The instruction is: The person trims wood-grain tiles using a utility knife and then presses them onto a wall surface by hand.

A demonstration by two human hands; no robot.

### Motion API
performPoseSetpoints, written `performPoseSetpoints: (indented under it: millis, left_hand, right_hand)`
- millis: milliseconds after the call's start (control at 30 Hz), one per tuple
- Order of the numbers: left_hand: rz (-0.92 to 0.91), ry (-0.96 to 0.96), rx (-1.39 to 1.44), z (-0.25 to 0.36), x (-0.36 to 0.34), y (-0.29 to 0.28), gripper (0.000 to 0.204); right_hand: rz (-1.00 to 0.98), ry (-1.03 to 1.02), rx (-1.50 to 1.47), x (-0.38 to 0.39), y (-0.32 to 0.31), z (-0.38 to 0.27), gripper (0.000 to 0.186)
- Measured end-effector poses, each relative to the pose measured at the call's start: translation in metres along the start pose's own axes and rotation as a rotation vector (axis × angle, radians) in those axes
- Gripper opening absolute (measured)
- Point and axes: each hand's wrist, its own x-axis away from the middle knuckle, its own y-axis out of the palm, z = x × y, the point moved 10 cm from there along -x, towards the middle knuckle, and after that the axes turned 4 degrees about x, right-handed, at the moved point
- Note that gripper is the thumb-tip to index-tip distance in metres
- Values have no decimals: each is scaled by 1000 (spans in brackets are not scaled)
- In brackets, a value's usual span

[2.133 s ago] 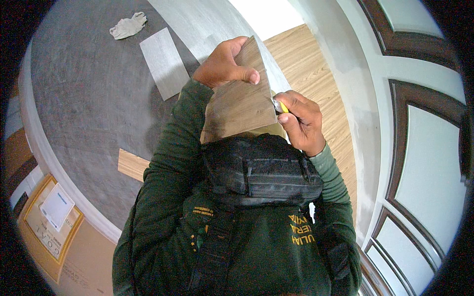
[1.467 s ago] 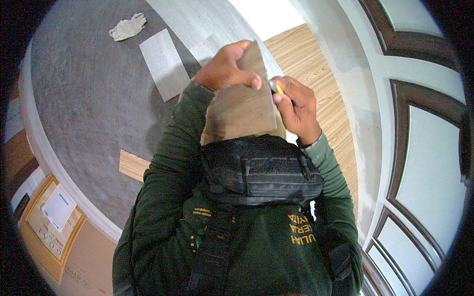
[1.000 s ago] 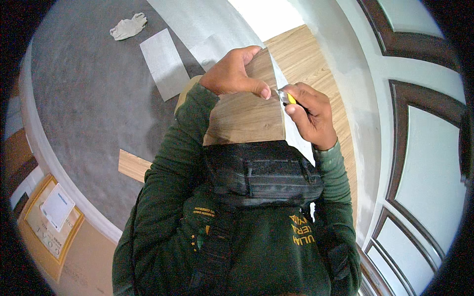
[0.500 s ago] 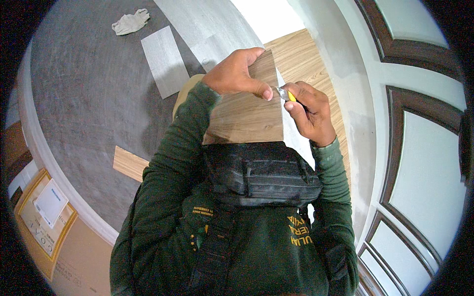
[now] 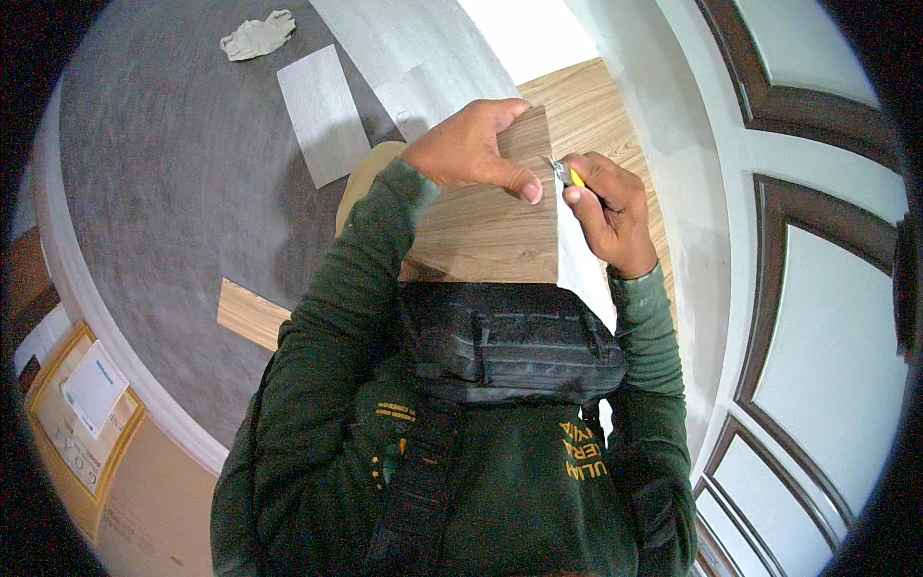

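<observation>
My left hand grips a wood-look vinyl plank by its far part, the thumb lying across the top face. The plank rests over my lap, just beyond a black bag at my waist. In my right hand is a utility knife with a yellow and silver body, its tip at the plank's right edge. White backing paper hangs out from under that edge, partly peeled away, and reaches down to a point near my right wrist.
Wood-look flooring runs along the wall on the right, by dark-framed white panels. Dark grey floor spreads left, with a grey plank, a pale cloth and a short wood-look offcut. A cardboard box stands lower left.
The knife and my right hand have shifted slightly away from me and to the right along the plank's edge. My left hand and the plank have moved a little right.
</observation>
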Motion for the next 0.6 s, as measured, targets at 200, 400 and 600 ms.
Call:
performPoseSetpoints:
  millis: [200, 400, 600]
  left_hand:
    - [-20, -117, -17, -10, 1, -2, 66]
    - [-63, -80, -82, -8, -5, 8, 66]
    - [8, 22, -134, -4, -4, -8, 71]
  right_hand:
    - [24, -5, 48, -6, 3, 3, 18]
    - [164, -102, 45, -16, -5, 12, 18]
    - [49, -23, -15, -4, 0, 10, 17]
